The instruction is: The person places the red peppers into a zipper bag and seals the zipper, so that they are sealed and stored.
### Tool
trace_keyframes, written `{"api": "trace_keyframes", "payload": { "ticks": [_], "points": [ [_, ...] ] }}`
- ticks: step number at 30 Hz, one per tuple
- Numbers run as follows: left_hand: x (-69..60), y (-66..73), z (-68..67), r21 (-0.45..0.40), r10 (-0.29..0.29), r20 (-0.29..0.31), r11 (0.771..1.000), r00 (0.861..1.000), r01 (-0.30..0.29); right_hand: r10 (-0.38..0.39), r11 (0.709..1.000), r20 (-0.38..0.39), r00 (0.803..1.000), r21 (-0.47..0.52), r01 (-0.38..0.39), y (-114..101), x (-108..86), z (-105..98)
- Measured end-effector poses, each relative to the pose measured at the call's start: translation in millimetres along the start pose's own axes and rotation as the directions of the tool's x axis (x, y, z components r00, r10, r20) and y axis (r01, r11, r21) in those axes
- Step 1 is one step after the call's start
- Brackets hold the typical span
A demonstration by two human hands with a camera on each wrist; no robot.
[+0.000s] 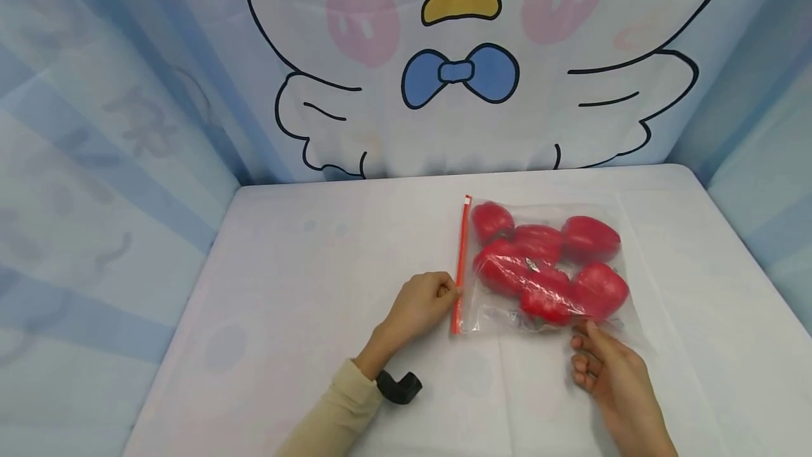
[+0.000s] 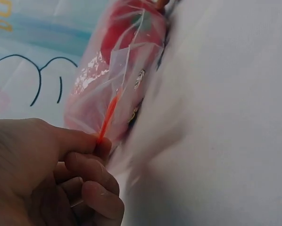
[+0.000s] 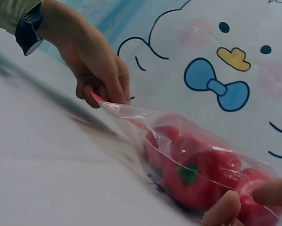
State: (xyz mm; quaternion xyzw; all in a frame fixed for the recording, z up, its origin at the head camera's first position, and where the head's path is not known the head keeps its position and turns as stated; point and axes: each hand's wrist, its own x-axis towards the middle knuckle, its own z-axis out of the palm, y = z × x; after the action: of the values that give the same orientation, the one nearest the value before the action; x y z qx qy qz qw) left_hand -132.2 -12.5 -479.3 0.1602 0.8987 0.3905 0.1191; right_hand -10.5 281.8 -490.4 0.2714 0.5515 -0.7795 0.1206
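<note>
A clear zip bag [image 1: 488,316] with a red closure strip [image 1: 462,252] lies on the table, holding several red bell peppers [image 1: 591,238]. One shows a green stem [image 3: 187,173] in the right wrist view. My left hand [image 1: 423,302] pinches the bag's red strip between thumb and index finger; its other fingers are curled, as the left wrist view shows. At the near side of the bag, by the lower right pepper [image 1: 599,290], my right hand [image 1: 618,379] pinches the plastic edge between thumb and fingertip. The strip looks closed in the head view, but I cannot tell for certain.
A white cloth covers the table [image 1: 304,252]. Behind it hangs a curtain [image 1: 457,132] with a cartoon bird, and blue-white curtains [image 1: 95,231] flank both sides. A black band [image 1: 399,388] is on my left wrist.
</note>
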Motion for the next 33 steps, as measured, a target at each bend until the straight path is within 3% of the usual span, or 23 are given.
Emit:
{"api": "trace_keyframes", "payload": {
  "ticks": [5, 9, 13, 18, 24, 28, 33],
  "points": [
    [2.0, -3.8, -8.8, 0.058, -0.038, -0.051, 0.997, 0.998, 0.041, -0.058, 0.996, 0.075, 0.995, 0.069, 0.053, -9.7, 9.9, -7.7],
    [3.5, -12.7, -18.3, 0.04, -0.074, -0.109, 0.996, 0.991, 0.079, -0.101, 0.991, 0.165, 0.981, 0.107, 0.084, -19.0, 15.4, -8.6],
    [5.8, -23.1, -28.8, 0.017, -0.101, -0.175, 0.994, 0.979, 0.106, -0.107, 0.993, 0.239, 0.965, 0.08, 0.09, -28.3, 20.6, 0.6],
    [6.7, -34.1, -37.5, 0.015, -0.136, -0.255, 0.989, 0.957, 0.145, -0.095, 0.991, 0.198, 0.976, -0.071, 0.111, -35.7, 27.0, 16.9],
    [3.4, -42.5, -42.1, 0.085, -0.119, -0.343, 0.984, 0.932, 0.157, -0.091, 0.969, 0.126, 0.988, -0.219, 0.117, -39.3, 35.3, 24.2],
    [-0.2, -45.9, -42.0, 0.109, -0.116, -0.358, 0.98, 0.927, 0.164, -0.09, 0.954, 0.134, 0.987, -0.274, 0.124, -43.8, 40.8, 19.6],
    [-5.5, -49.2, -40.5, 0.098, -0.127, -0.343, 0.981, 0.931, 0.17, -0.086, 0.937, 0.147, 0.985, -0.325, 0.13, -51.6, 49.7, 11.7]
  ]
}}
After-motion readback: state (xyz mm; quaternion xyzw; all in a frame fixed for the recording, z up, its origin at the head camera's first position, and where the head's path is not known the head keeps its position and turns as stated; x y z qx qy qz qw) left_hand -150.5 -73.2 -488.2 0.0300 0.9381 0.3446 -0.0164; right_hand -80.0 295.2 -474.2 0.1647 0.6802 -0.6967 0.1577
